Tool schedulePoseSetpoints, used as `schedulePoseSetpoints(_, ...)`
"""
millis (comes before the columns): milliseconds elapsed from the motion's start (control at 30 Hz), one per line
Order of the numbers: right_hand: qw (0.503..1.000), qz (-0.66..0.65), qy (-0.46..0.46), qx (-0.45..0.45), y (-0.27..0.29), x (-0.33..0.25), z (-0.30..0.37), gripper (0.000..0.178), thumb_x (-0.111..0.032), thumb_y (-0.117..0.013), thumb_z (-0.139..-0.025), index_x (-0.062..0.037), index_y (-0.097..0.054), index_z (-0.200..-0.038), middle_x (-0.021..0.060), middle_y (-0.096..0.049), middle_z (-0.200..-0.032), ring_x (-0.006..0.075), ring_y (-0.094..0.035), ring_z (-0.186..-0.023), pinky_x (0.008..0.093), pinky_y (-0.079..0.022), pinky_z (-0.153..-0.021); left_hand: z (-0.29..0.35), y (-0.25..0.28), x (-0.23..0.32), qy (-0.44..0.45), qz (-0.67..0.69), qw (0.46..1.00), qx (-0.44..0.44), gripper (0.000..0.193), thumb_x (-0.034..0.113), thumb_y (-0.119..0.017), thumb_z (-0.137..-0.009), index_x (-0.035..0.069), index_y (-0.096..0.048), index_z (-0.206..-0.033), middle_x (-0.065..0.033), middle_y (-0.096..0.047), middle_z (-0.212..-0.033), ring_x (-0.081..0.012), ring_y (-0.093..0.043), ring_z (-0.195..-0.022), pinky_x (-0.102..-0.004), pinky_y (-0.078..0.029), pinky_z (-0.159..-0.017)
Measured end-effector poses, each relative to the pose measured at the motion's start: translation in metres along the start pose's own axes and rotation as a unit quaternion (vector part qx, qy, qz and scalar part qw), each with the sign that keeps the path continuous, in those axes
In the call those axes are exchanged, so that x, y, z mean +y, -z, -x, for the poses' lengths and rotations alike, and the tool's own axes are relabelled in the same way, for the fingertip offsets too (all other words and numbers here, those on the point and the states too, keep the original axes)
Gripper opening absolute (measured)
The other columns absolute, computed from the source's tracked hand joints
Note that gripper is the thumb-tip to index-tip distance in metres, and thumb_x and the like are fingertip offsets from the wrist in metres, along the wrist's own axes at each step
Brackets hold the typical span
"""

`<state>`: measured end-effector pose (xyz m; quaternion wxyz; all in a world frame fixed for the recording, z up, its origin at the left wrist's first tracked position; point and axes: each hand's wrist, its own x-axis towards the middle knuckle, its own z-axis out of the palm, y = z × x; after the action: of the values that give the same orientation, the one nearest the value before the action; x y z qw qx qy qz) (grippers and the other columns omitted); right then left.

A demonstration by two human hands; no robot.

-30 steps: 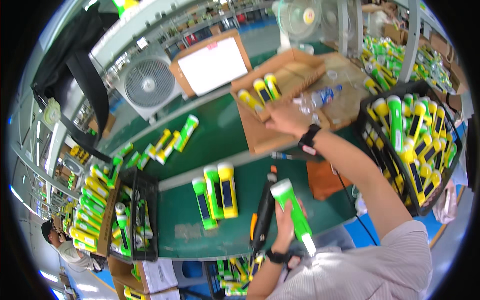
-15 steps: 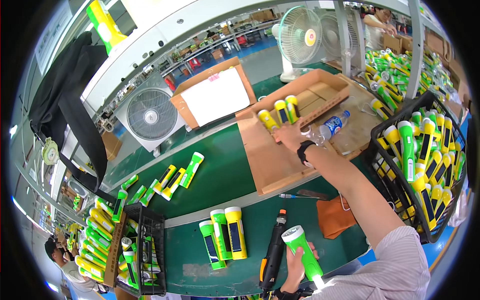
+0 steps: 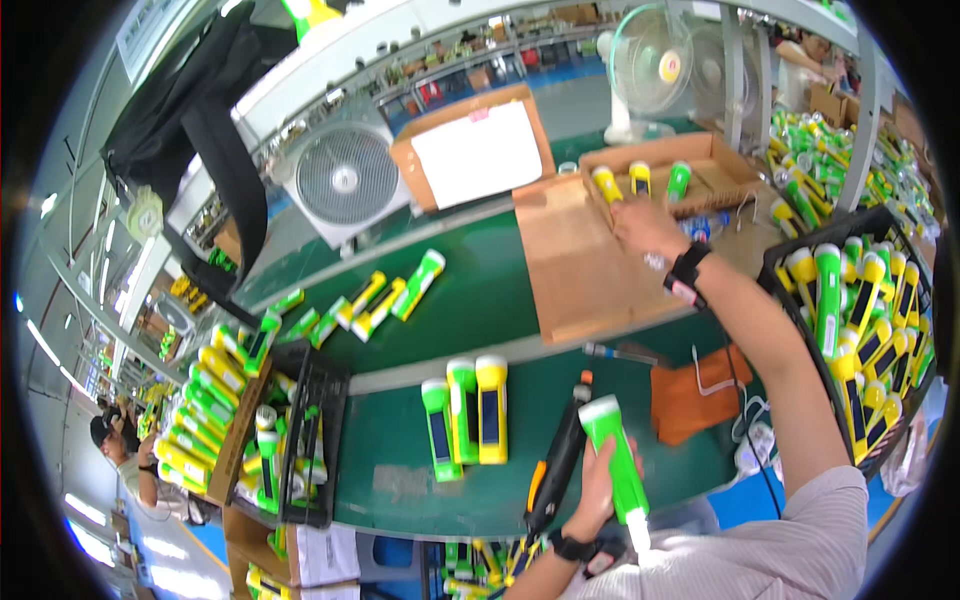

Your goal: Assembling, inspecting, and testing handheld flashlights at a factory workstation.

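Observation:
My left hand (image 3: 597,482) is closed around a green flashlight (image 3: 622,465) above the near bench. The flashlight tilts, white head up, and its lower end glows bright white. My right arm stretches to the cardboard box, where my right hand (image 3: 648,228) has its fingers on the lower end of a yellow flashlight (image 3: 606,184); the fingertips are partly hidden. Beside it in the box are another yellow flashlight (image 3: 640,179) and a green one (image 3: 679,180). A black electric screwdriver (image 3: 558,465) lies just left of my left hand. Three flashlights (image 3: 464,415) with dark panels lie side by side farther left.
The shallow cardboard box (image 3: 725,190) rests on a cardboard sheet (image 3: 565,290). Black crates of flashlights stand at right (image 3: 785,275) and left (image 3: 335,405). An orange cloth (image 3: 690,405) and cables lie near my right arm. Several flashlights (image 3: 390,295) lie on the far green surface.
The whole view has shifted, with the bench scene now farther right and higher. The flashlights in the box stand farther apart. My left hand still holds the green flashlight, now more upright.

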<state>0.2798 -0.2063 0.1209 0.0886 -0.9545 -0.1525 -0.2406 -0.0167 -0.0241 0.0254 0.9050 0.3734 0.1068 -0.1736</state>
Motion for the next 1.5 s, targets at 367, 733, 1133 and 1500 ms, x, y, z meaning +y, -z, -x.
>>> schedulePoseSetpoints(367, 0.951, -0.242, 0.176, -0.078, 0.157, -0.168, 0.26, 0.033, -0.023, -0.068, -0.068, -0.0063, -0.058, -0.094, 0.0095, -0.054, -0.099, 0.0271, -0.054, -0.089, 0.0356, -0.045, -0.073, -0.019, -0.036, 0.069, 0.027, 0.025, 0.999, 0.015, 0.036, 0.042, -0.046, -0.086, 0.007, -0.049, -0.09, -0.0061, -0.051, -0.064, -0.0176, -0.053, -0.056, -0.0301, -0.046, -0.05)
schedulePoseSetpoints(733, 0.927, -0.333, 0.172, 0.023, 0.086, -0.135, 0.345, 0.036, -0.018, -0.073, -0.062, -0.0085, -0.055, -0.092, 0.0061, -0.056, -0.104, 0.0238, -0.056, -0.098, 0.0356, -0.047, -0.084, -0.006, -0.032, 0.028, -0.051, -0.06, 0.997, -0.01, 0.037, 0.044, -0.039, -0.089, 0.008, -0.045, -0.095, -0.0067, -0.053, -0.078, -0.0159, -0.052, -0.057, -0.0297, -0.046, -0.05)
schedulePoseSetpoints(1133, 0.899, -0.4, -0.129, -0.124, 0.086, -0.105, 0.29, 0.027, -0.024, -0.065, -0.073, -0.0035, -0.048, -0.07, 0.0109, -0.05, -0.061, 0.0276, -0.05, -0.056, 0.0339, -0.038, -0.05, 0.007, -0.013, -0.032, -0.075, -0.123, 0.989, 0.011, 0.028, 0.026, -0.041, -0.09, 0.009, -0.034, -0.112, -0.0079, -0.049, -0.083, -0.0161, -0.053, -0.059, -0.0293, -0.047, -0.05)
schedulePoseSetpoints(1500, 0.982, -0.034, -0.152, -0.111, 0.018, -0.007, 0.209, 0.019, -0.006, -0.052, -0.076, -0.0034, -0.045, -0.093, 0.0189, -0.058, -0.078, 0.0367, -0.056, -0.078, 0.0428, -0.045, -0.065, -0.008, -0.02, -0.027, -0.083, -0.175, 0.98, -0.049, 0.032, 0.03, -0.044, -0.09, 0.008, -0.033, -0.11, -0.0088, -0.051, -0.079, -0.0161, -0.053, -0.054, -0.0287, -0.047, -0.048)
